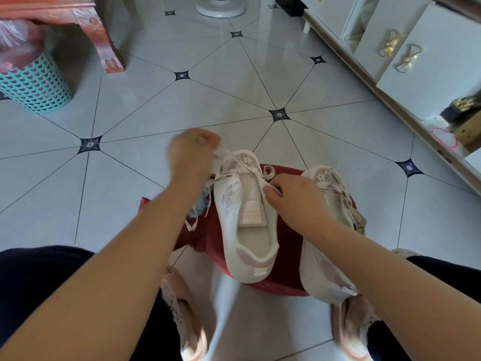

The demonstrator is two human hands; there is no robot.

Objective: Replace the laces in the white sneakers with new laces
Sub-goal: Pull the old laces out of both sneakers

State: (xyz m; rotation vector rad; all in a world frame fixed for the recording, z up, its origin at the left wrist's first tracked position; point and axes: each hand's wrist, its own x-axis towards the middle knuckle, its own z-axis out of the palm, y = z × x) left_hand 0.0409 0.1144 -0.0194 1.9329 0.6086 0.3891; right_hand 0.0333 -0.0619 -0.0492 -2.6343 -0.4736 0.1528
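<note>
Sneaker in work: the near sneaker (247, 217) lies on a red stool (263, 286) between the person's knees, toe pointing away, tongue and insole label exposed.
Lace: a white lace (235, 158) crosses the upper eyelets; one strand is drawn taut up and to the left, and a loose end (192, 225) hangs off the stool's left side. Whether this is the old or the new lace cannot be told.
Left hand: the left hand (194, 152), blurred, has its fingers curled and pinches the taut strand above the toe.
Right hand: the right hand (292, 198) has its fingers curled and pinches the lace at the right eyelet row.
Second sneaker: the second sneaker (329, 230) rests on the stool's right edge, touching the right forearm, its heel overhanging the rim.
Surroundings: tiled floor (234, 82); teal basket (36, 84) well to the left; white cabinet (416, 61) to the right.
Risk 1: a hard leftward pull could drag the near sneaker off the stool, since only fingertips steady it.
Risk 2: forearm movement may knock off the overhanging second sneaker.
Risk 3: the hanging end could snag or pull through an eyelet unevenly.
</note>
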